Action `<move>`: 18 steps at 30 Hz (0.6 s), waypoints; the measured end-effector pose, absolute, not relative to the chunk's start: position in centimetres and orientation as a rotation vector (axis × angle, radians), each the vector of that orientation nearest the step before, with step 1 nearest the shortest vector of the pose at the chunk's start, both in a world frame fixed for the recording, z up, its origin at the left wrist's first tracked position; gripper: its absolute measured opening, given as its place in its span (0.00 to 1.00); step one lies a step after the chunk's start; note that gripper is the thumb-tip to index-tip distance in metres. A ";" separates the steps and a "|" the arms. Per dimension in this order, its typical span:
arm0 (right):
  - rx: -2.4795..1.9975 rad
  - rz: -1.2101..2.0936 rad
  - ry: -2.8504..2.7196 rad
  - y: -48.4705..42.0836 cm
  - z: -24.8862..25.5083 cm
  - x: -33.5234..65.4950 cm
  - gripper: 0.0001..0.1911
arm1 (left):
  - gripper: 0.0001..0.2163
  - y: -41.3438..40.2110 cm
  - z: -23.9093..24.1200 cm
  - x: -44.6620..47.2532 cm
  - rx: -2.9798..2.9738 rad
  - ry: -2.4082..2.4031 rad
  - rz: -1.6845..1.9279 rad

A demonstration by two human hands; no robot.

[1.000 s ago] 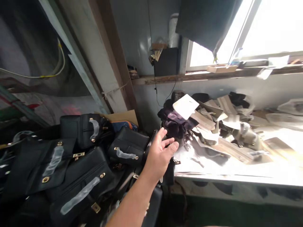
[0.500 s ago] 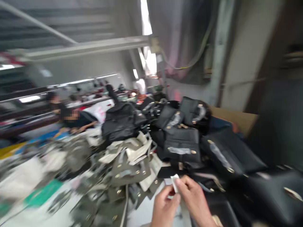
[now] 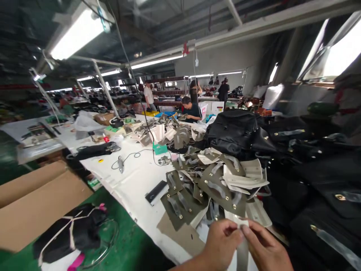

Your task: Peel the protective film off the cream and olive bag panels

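Note:
Both my hands are low in the view, pinching one pale strip (image 3: 241, 251) between them. My left hand (image 3: 221, 242) grips it from the left with closed fingers. My right hand (image 3: 266, 248) holds it from the right, thumb and forefinger pressed together. Just beyond my hands lies a heap of olive-green flaps with gold studs (image 3: 203, 188), mixed with white card pieces (image 3: 248, 177). The strip's lower end runs out of view.
A long white table (image 3: 132, 180) carries a cable, a small tool and more flaps. Black handbags (image 3: 316, 169) are piled at right. Cardboard sheets (image 3: 36, 203) and a black bag (image 3: 76, 231) lie on the green floor at left. Other people (image 3: 191, 109) work at far tables.
The view swung left from the window corner to the long hall. My hand left the black bags; both hands now pinch a pale strip, slightly lower and further right than half a second ago.

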State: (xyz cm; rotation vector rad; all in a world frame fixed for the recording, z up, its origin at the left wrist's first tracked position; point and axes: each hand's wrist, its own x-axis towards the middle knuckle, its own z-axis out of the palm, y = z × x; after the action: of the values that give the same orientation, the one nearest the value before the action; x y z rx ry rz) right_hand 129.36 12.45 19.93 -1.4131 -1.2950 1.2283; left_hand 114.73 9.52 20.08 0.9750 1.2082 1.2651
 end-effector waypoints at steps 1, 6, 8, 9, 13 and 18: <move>-1.414 1.266 -1.295 12.6 20.1 128.9 0.27 | 0.16 9.8 20.1 114.3 0.954 1.221 1.261; -1.397 1.328 -1.220 13.2 20.2 126.7 0.27 | 0.17 11.5 19.6 112.8 0.917 1.246 1.213; -1.414 1.344 -1.198 13.7 19.8 126.1 0.26 | 0.18 12.2 19.4 112.3 0.945 1.253 1.196; -1.433 1.344 -1.193 14.1 19.6 125.9 0.25 | 0.18 12.5 19.2 112.0 0.960 1.251 1.182; -1.500 1.373 -1.096 16.0 18.7 125.6 0.25 | 0.17 15.1 18.0 109.6 1.058 1.123 1.144; -1.575 1.395 -0.999 17.7 18.3 124.7 0.25 | 0.23 25.2 14.1 103.6 0.720 1.275 1.306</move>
State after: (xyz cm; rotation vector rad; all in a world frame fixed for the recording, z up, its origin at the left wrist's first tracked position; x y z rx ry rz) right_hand 124.73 17.71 18.31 -1.5749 -0.9988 1.3950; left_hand 103.61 25.24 14.10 0.7203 1.2754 1.3061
